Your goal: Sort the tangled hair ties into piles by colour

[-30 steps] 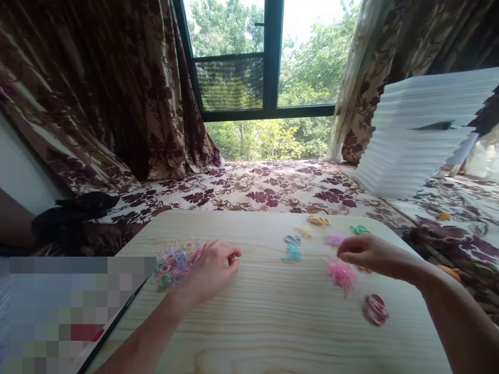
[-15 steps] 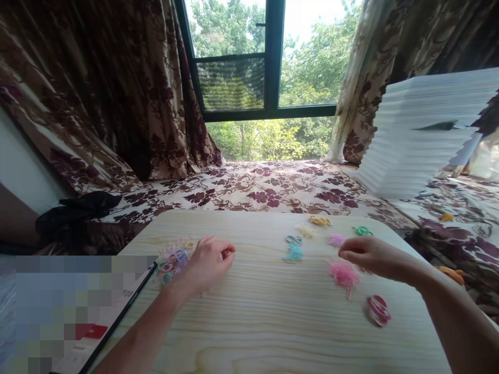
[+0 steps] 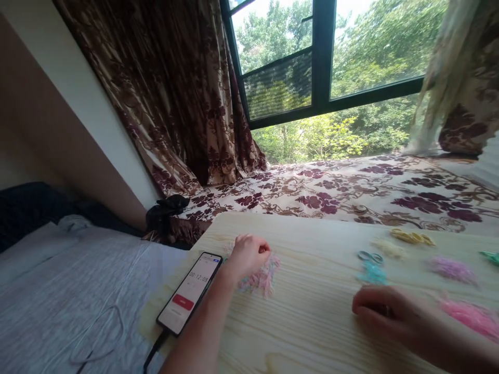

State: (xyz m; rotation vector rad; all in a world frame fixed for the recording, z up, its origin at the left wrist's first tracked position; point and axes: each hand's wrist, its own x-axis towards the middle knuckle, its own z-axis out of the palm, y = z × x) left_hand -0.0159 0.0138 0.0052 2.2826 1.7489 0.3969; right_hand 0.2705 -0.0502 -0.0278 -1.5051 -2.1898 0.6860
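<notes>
My left hand rests over a mixed pile of small pastel elastic bands; its fingers are curled together, and what they pinch, if anything, is hidden. To the right, my right hand hovers low above the table, thumb and fingers closed, their contents also hidden. Just beyond it lies a teal heap of small bands with grey-blue hair ties behind. A bright pink heap shows partly behind my right wrist. Farther back are a purple heap, a pale cream heap and yellow hair ties.
Left of my left forearm, a phone showing a timer lies at the table edge, its cable running down. Green bands sit at the right image edge. Behind the wooden table is a floral-covered window ledge.
The view has swung left, bringing the whole phone into sight. My right hand has moved leftward and nearer, away from the pink and purple heaps. My left hand stays at the mixed pile.
</notes>
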